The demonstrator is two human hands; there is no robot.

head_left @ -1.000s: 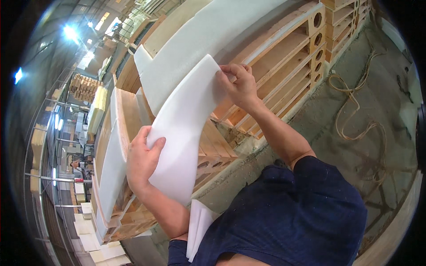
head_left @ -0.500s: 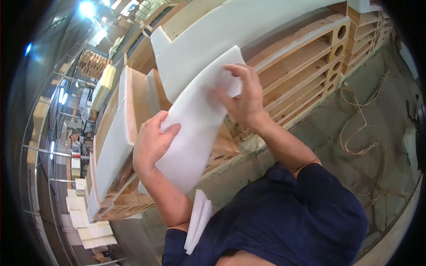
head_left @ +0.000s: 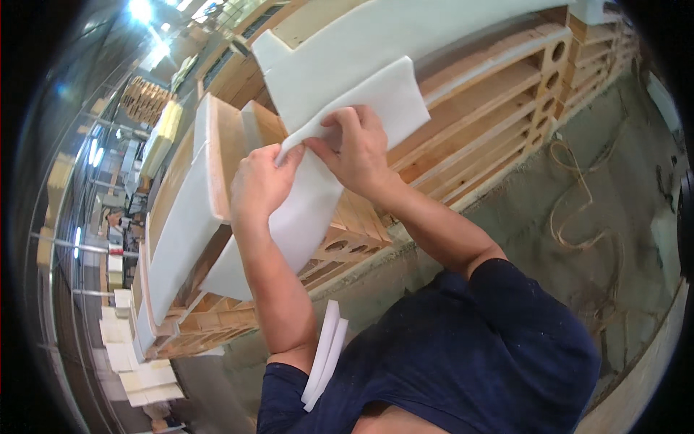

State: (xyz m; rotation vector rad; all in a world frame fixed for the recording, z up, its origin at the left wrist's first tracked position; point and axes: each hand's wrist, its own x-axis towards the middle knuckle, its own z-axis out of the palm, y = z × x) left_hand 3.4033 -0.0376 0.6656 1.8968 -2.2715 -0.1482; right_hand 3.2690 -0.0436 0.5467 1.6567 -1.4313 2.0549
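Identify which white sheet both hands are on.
The loose sheet, its edge gripped by the left hand, with the right hand on it; broad sheets lie over wooden frames, and the small piece sits by the left arm.

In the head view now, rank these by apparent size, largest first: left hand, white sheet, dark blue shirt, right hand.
1. Dark blue shirt
2. White sheet
3. Left hand and right hand: too alike in size to rank

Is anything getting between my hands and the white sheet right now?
Nothing visible is. Your left hand grips the white sheet at its edge, and your right hand's fingers touch it just beside. The white strips by your left upper arm are apart from both hands.
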